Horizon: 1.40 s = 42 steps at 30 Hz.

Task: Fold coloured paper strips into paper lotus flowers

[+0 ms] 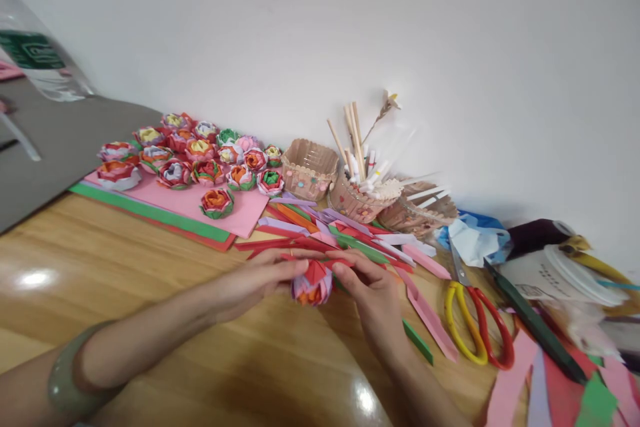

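Observation:
Between my hands is a folded paper flower point(313, 285), lavender and orange with a red piece on its top. My left hand point(265, 277) holds its left side, fingers closed around the edge. My right hand point(367, 280) pinches the red paper at the flower's right side with thumb and fingers. Just behind the hands lie folded paper strips point(360, 240) in red, pink, lavender and green. Several finished paper flowers point(200, 149) stand in rows on pink paper point(243, 208) at the back left.
Three small decorated baskets point(307, 177) stand along the wall, one holding sticks and pens point(357, 147). Scissors point(467, 320) with yellow and red handles, a dark green cutter point(535, 320), a white tub point(555, 273) and loose paper strips lie at the right. A bottle point(43, 57) is far left.

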Each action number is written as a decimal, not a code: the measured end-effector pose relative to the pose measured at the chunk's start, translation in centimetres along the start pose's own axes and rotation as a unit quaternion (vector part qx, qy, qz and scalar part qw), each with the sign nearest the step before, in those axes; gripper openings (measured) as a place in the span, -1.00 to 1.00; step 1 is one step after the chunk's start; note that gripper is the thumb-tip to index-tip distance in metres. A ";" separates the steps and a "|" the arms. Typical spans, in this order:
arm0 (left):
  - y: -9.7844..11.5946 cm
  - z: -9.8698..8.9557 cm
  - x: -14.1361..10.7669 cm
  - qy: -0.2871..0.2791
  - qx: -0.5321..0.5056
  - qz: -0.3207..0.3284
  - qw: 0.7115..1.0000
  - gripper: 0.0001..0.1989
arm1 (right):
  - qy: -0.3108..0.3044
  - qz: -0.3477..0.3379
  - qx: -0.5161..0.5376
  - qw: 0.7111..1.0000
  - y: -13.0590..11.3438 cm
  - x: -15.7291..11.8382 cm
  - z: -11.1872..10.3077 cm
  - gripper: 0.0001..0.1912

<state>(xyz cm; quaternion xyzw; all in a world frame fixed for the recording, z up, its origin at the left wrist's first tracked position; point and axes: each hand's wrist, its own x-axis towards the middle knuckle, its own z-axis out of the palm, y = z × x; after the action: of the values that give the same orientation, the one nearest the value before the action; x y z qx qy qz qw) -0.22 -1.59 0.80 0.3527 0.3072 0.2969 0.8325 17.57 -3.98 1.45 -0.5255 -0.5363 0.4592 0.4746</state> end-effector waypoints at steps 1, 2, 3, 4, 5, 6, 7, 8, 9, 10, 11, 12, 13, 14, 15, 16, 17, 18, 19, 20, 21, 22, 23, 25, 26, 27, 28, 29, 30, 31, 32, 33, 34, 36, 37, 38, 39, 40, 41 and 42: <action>0.2 0.0 0.1 0.014 0.003 0.005 1.000 -0.66 | -0.006 0.005 0.004 1.000 0.0 0.0 0.0 -0.86; 0.3 -0.1 0.2 0.039 0.011 0.013 0.999 -0.64 | -0.017 0.008 0.005 1.000 0.0 0.0 0.1 -0.87; 0.4 -0.2 0.2 0.073 0.030 0.021 0.997 -0.63 | -0.029 0.010 0.004 1.000 0.0 0.0 0.1 -0.87; 0.4 -0.2 0.4 0.105 0.053 0.028 0.993 -0.64 | -0.041 0.008 0.001 0.999 0.0 0.0 0.2 -0.87; 0.3 -0.3 0.5 0.127 0.077 0.032 0.988 -0.67 | -0.053 0.004 -0.005 0.999 0.0 0.0 0.3 -0.87; 0.3 -0.4 0.5 0.127 0.099 0.033 0.986 -0.69 | -0.062 -0.003 -0.013 0.998 0.1 -0.1 0.5 -0.87; 0.1 -0.4 0.6 0.109 0.115 0.031 0.987 -0.71 | -0.068 -0.013 -0.022 0.997 0.2 -0.2 0.6 -0.86; 0.0 -0.4 0.7 0.079 0.125 0.030 0.988 -0.71 | -0.068 -0.028 -0.034 0.997 0.4 -0.3 0.7 -0.85; -0.2 -0.5 0.7 0.049 0.132 0.031 0.990 -0.72 | -0.064 -0.045 -0.051 0.996 0.5 -0.4 0.8 -0.84; -0.3 -0.5 0.7 0.024 0.137 0.035 0.990 -0.73 | -0.056 -0.065 -0.068 0.994 0.7 -0.6 0.9 -0.82; -0.5 -0.5 0.7 0.006 0.142 0.039 0.989 -0.75 | -0.050 -0.084 -0.086 0.991 0.9 -0.7 1.0 -0.81; -0.6 -0.5 0.7 -0.002 0.147 0.041 0.988 -0.77 | -0.045 -0.101 -0.104 0.988 1.0 -0.8 1.1 -0.80; -0.7 -0.5 0.7 -0.004 0.154 0.040 0.987 -0.80 | -0.043 -0.113 -0.119 0.985 1.1 -0.9 1.1 -0.80; -0.8 -0.4 0.7 -0.003 0.165 0.038 0.986 -0.82 | -0.042 -0.124 -0.132 0.983 1.1 -1.0 1.1 -0.80; -0.8 -0.4 0.7 0.001 0.177 0.036 0.984 -0.83 | -0.042 -0.134 -0.143 0.980 1.1 -1.1 1.1 -0.79; -0.9 -0.3 0.7 0.009 0.190 0.040 0.981 -0.84 | -0.038 -0.145 -0.153 0.977 1.1 -1.1 1.1 -0.80; -0.9 -0.2 0.6 0.024 0.200 0.049 0.978 -0.86 | -0.031 -0.157 -0.163 0.974 1.0 -1.2 1.1 -0.80; -1.0 -0.2 0.6 0.042 0.206 0.060 0.976 -0.87 | -0.021 -0.170 -0.172 0.970 0.9 -1.3 1.1 -0.80; -1.0 -0.1 0.5 0.058 0.207 0.070 0.974 -0.89 | -0.010 -0.182 -0.180 0.967 0.8 -1.3 1.1 -0.81; -1.1 0.0 0.5 0.071 0.204 0.075 0.973 -0.90 | 0.001 -0.193 -0.187 0.963 0.7 -1.4 1.1 -0.81; -1.1 0.1 0.4 0.079 0.200 0.077 0.974 -0.91 | 0.012 -0.203 -0.192 0.960 0.6 -1.5 1.1 -0.81; -1.1 0.2 0.3 0.085 0.196 0.076 0.974 -0.91 | 0.020 -0.212 -0.196 0.957 0.5 -1.6 1.2 -0.81; -1.0 0.4 0.2 0.089 0.194 0.077 0.974 -0.92 | 0.027 -0.220 -0.199 0.955 0.4 -1.6 1.2 -0.81; -0.9 0.8 0.0 0.106 0.197 0.088 0.971 -0.93 | 0.038 -0.234 -0.204 0.950 0.2 -1.7 1.2 -0.81; -0.8 1.0 -0.2 0.118 0.201 0.096 0.968 -0.95 | 0.043 -0.240 -0.205 0.948 0.1 -1.7 1.3 -0.82; -0.8 1.2 -0.3 0.129 0.208 0.104 0.964 -0.96 | 0.047 -0.244 -0.207 0.946 0.0 -1.7 1.3 -0.82; -0.7 1.3 -0.5 0.137 0.216 0.111 0.960 -0.96 | 0.052 -0.246 -0.207 0.945 0.0 -1.7 1.2 -0.83; -0.6 1.5 -0.7 0.141 0.225 0.116 0.957 -0.94 | 0.060 -0.248 -0.206 0.945 0.0 -1.6 1.2 -0.82; -0.6 1.6 -0.8 0.143 0.233 0.121 0.954 -0.93 | 0.065 -0.251 -0.205 0.944 0.0 -1.6 1.2 -0.82; -0.6 1.7 -0.9 0.143 0.239 0.126 0.952 -0.92 | 0.068 -0.253 -0.202 0.944 0.1 -1.6 1.2 -0.81; -0.6 1.7 -0.9 0.142 0.243 0.129 0.951 -0.91 | 0.068 -0.255 -0.201 0.943 0.2 -1.7 1.2 -0.80; -0.6 1.7 -1.0 0.140 0.245 0.129 0.951 -0.92 | 0.064 -0.255 -0.200 0.944 0.3 -1.7 1.1 -0.79; -0.7 1.6 -1.0 0.136 0.244 0.129 0.952 -0.92 | 0.061 -0.254 -0.199 0.945 0.5 -1.7 1.1 -0.79; -0.8 1.4 -0.9 0.128 0.230 0.134 0.955 -0.93 | 0.056 -0.249 -0.193 0.947 0.7 -1.8 1.1 -0.77; -0.9 1.3 -0.9 0.124 0.220 0.138 0.958 -0.93 | 0.058 -0.247 -0.189 0.949 0.7 -1.8 1.1 -0.76; -1.0 1.2 -0.8 0.120 0.208 0.141 0.960 -0.93 | 0.062 -0.246 -0.184 0.950 0.7 -1.8 1.1 -0.76; -1.1 1.2 -0.8 0.119 0.199 0.142 0.962 -0.93 | 0.062 -0.247 -0.179 0.950 0.7 -1.8 1.2 -0.76; -1.2 1.1 -0.7 0.119 0.195 0.139 0.964 -0.92 | 0.061 -0.247 -0.175 0.951 0.7 -1.9 1.2 -0.76; -1.2 1.1 -0.7 0.119 0.196 0.132 0.964 -0.93 | 0.059 -0.248 -0.171 0.952 0.6 -1.9 1.2 -0.76; -1.2 1.1 -0.7 0.120 0.199 0.126 0.964 -0.93 | 0.056 -0.247 -0.168 0.953 0.5 -1.9 1.2 -0.75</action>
<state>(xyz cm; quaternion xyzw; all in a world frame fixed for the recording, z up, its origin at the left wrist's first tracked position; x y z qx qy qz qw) 0.47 -3.23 0.66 0.5089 0.4107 0.3724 0.6586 16.48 -5.82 0.74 -0.4731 -0.6915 0.2009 0.5076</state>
